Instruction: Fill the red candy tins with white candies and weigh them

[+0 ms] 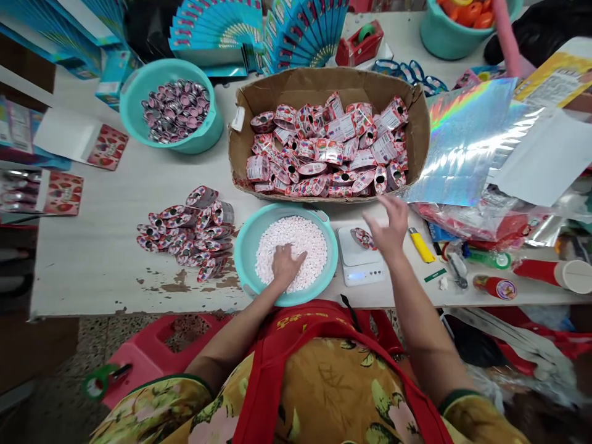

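Observation:
My left hand (287, 266) reaches into a turquoise basin (245, 274) of small pale pink pellets (305, 237). Its thumb and fingers are apart, with some fingertips sunk among the pellets. A white digital scale (363, 275) stands just right of the basin. One small strawberry-printed container (363, 238) lies on its pan. Over the scale's right edge hovers my right hand (392, 227), fingers spread and holding nothing. Behind the basin, a cardboard box (324, 77) holds many similar printed containers (329, 150). More of these containers (192, 234) are stacked left of the basin.
A turquoise bucket (208, 132) of pink and silver round pieces stands back left. Blue fanned cards (215, 28) rise behind the box. To the right lie a yellow cutter (420, 245), a shiny holographic sheet (457, 148) and a red cup (539, 270). A pink stool (139, 351) sits below.

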The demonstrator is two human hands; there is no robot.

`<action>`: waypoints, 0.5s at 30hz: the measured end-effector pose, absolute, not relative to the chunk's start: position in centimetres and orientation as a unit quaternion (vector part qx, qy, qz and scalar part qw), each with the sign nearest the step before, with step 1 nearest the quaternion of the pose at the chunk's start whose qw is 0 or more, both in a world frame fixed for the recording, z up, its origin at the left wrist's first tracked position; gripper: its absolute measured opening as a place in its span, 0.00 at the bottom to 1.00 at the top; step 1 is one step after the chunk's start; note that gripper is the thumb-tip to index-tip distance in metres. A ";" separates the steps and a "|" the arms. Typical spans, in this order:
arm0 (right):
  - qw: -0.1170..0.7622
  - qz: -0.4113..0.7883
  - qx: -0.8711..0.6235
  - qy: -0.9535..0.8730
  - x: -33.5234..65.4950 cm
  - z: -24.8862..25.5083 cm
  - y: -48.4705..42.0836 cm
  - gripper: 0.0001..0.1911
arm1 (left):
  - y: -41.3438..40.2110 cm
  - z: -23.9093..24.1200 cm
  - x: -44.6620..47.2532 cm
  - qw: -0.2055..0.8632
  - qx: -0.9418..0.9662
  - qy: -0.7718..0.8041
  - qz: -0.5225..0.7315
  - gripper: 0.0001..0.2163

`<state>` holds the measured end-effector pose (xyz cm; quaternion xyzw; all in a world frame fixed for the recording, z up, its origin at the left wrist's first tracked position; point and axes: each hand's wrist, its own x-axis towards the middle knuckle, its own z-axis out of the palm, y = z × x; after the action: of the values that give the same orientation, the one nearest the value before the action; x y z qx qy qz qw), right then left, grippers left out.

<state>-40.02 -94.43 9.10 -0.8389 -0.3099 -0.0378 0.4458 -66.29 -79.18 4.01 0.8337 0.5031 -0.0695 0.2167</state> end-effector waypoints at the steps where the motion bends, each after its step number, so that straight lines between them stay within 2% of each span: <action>1: 0.437 -0.036 -0.823 -0.360 -38.1 10.1 -92.0 0.22 | -79.6 4.0 -65.7 0.244 0.826 0.504 -0.061 0.24; 3: 0.407 0.004 -0.799 -0.443 -34.0 10.7 -86.5 0.19 | -80.2 3.9 -64.5 0.332 0.797 0.504 -0.022 0.16; 5: 0.358 0.081 -0.794 -0.485 -30.6 9.6 -81.5 0.20 | -80.2 3.8 -63.7 0.462 0.731 0.502 0.030 0.10; 8: 0.313 0.146 -0.795 -0.498 -28.0 8.0 -77.9 0.22 | -79.3 4.2 -64.0 0.613 0.607 0.501 0.067 0.12; 10: 0.303 0.146 -0.813 -0.475 -27.8 9.0 -78.6 0.22 | -78.2 5.0 -65.1 0.693 0.508 0.505 0.087 0.15; 13: 0.346 0.122 -0.820 -0.439 -29.3 13.2 -82.6 0.29 | -76.7 6.3 -66.9 0.793 0.359 0.475 0.127 0.22; 15: 0.440 0.100 -0.778 -0.436 -31.6 16.2 -86.2 0.25 | -76.2 6.8 -67.4 0.831 0.292 0.454 0.136 0.27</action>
<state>-31.63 -86.20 16.21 -0.7784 -0.4361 0.1000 0.4405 -67.35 -76.17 6.79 0.2924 0.4536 0.1358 0.8309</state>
